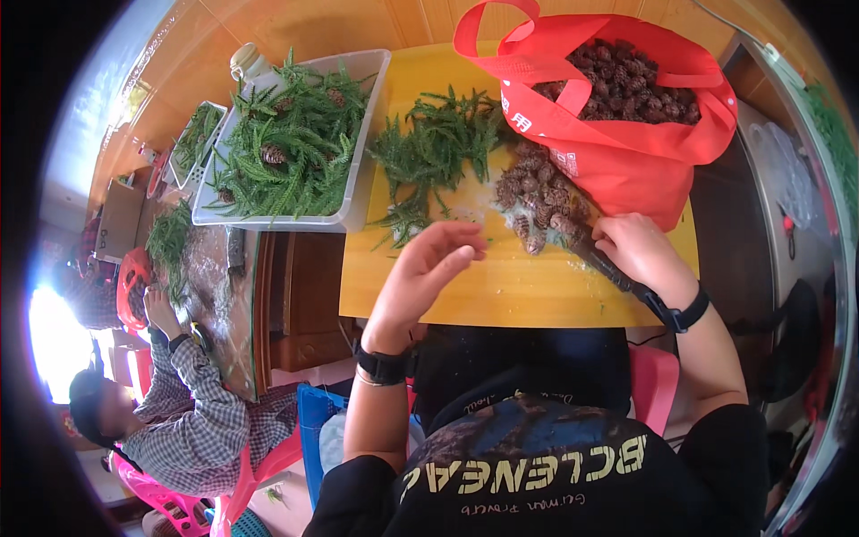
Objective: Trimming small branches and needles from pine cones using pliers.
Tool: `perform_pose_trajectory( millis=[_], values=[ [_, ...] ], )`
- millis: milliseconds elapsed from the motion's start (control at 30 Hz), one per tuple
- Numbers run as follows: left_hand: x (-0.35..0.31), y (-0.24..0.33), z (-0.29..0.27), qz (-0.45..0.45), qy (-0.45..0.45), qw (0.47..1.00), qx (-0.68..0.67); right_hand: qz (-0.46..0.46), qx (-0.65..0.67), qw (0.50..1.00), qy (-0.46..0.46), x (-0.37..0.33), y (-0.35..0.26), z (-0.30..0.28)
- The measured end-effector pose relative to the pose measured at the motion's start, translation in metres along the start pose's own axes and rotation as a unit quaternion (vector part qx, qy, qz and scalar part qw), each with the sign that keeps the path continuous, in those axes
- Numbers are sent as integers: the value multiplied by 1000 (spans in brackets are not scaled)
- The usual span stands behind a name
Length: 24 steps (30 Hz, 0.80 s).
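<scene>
My left hand (432,271) hovers over the yellow tabletop (394,282), open, with its fingers curved and the thumb apart. Nothing shows in it. My right hand (637,251) is closed beside a heap of brown pine cones (540,199); what its fingers hold, if anything, is hidden. Under that hand's near side lies a long black tool (613,271), its kind unclear, its upper end against the fingertips. Green artificial pine sprigs (447,134) lie beyond my left hand. Whitish wisps cling around the cones and some of the sprigs.
A red fabric bag (649,179) full of pine cones stands at the back right. At the back left, a clear plastic bin (362,148) holds sprigs with a few cones among them. A person in a checked shirt (201,438) works at another table (224,304) on the left.
</scene>
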<state>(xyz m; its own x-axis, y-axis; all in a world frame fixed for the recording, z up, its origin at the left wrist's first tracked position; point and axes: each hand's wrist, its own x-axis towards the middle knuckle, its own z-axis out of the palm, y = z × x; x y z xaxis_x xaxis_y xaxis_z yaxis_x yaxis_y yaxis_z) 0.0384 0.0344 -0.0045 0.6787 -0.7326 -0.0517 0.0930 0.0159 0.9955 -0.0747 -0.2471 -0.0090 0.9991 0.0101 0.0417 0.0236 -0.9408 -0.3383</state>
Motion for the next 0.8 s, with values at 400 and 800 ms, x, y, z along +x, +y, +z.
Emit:
perform_pose_trajectory(
  millis=[400,800],
  values=[
    [18,-27,17,-40,-69,996,-43,52,-62,997,18,20,-12,17],
    [28,-52,53,6,-105,993,46,94,-55,994,27,26,-15,24]
  ],
)
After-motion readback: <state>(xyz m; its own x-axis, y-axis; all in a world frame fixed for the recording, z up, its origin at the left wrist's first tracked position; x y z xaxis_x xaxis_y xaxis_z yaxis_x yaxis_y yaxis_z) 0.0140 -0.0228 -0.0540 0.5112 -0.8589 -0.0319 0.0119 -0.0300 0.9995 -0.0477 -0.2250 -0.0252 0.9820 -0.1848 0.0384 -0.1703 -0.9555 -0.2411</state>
